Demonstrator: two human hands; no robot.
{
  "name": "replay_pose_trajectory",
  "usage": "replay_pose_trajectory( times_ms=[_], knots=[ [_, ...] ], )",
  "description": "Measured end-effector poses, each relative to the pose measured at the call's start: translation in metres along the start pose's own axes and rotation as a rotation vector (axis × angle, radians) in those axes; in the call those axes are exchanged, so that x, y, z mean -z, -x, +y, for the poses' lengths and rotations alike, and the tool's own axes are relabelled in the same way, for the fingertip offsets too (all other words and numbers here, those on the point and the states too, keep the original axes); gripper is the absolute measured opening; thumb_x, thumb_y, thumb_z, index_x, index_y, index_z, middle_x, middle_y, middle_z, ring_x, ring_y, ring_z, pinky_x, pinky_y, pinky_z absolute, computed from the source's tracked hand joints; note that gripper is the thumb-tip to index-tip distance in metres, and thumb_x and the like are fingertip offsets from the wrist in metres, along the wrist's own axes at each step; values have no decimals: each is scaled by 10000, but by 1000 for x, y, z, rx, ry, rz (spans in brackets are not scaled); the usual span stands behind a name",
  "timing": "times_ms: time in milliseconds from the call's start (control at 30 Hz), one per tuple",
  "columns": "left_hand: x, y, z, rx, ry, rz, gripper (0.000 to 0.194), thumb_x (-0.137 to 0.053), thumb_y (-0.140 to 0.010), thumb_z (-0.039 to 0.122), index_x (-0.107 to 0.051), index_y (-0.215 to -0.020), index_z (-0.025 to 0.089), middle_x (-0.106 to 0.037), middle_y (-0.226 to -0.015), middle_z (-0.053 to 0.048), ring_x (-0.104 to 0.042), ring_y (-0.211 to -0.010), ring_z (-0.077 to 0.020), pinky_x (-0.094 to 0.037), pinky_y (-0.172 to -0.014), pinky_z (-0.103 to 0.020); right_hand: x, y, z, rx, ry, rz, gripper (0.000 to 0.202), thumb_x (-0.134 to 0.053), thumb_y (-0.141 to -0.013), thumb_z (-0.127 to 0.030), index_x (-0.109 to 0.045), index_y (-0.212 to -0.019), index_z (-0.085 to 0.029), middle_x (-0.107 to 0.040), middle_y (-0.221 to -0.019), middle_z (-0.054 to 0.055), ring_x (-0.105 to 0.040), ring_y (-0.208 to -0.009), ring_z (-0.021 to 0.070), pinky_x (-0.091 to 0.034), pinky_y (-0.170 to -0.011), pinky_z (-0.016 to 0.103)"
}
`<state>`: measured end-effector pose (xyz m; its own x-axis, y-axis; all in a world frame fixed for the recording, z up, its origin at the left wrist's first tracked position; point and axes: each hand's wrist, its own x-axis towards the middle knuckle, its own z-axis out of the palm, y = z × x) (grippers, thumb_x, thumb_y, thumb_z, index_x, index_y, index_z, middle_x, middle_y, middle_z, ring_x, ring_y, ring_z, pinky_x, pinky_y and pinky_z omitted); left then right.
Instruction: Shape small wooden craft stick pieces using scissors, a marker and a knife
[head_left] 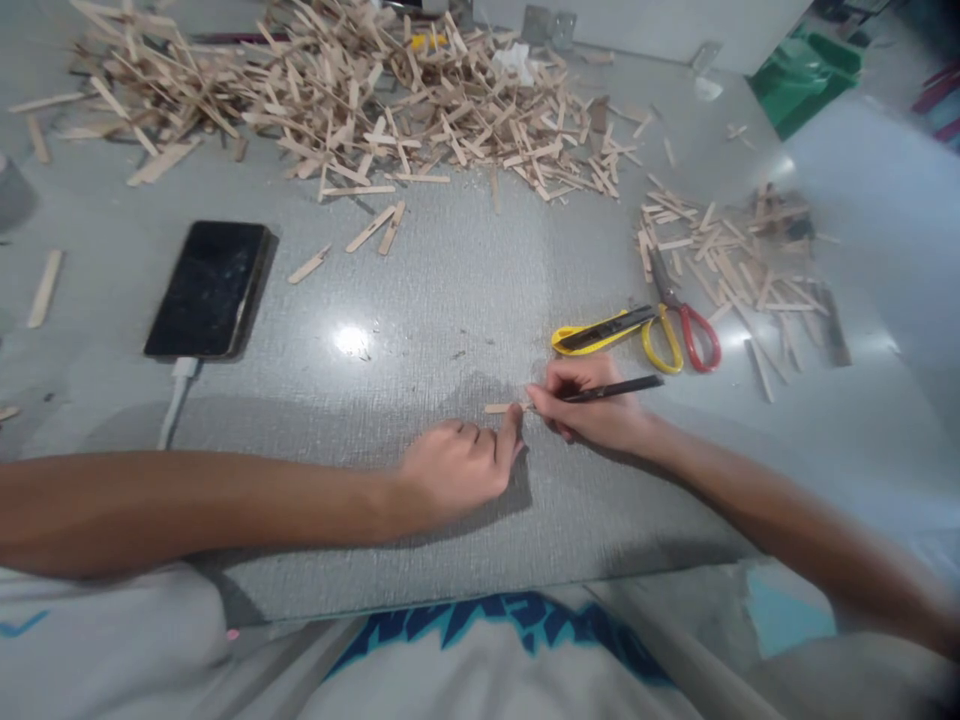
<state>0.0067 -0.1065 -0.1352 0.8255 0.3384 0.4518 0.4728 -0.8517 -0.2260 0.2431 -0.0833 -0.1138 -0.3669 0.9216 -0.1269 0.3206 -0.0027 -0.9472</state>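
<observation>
A small flat wooden strip (495, 408) lies on the grey table near its front. The index finger of my left hand (461, 460) presses on the strip's right part, with the other fingers curled in and nothing visible in them. My right hand (589, 400) pinches a dark, thin pen-like tool (626, 388), its tip down at the strip's right end beside my left fingertip. Just beyond my right hand lie a yellow cutter (604, 331) and scissors (681, 325) with one yellow and one red handle loop.
A large heap of wooden strips (360, 100) spreads across the table's back, and a smaller pile (720, 250) lies at the right. A black phone (210, 290) with a white cable (175, 400) is on the left. Behind, at the right, is a green container (806, 80).
</observation>
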Motion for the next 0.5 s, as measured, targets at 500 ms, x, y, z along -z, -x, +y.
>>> replay_pose_trajectory(
  times_ms=[500],
  knots=[
    [-1,1,1,12,-14,4,355,-475,-1138,144,-768,-1194,-47,-624,-525,-13,-597,-446,-163,-416,-443,-271,1,0,-1,59,87,1,560,-756,-1017,-515,-510,-614,-214,-540,-483,-47,-483,-401,79,-315,-418,230]
  ],
)
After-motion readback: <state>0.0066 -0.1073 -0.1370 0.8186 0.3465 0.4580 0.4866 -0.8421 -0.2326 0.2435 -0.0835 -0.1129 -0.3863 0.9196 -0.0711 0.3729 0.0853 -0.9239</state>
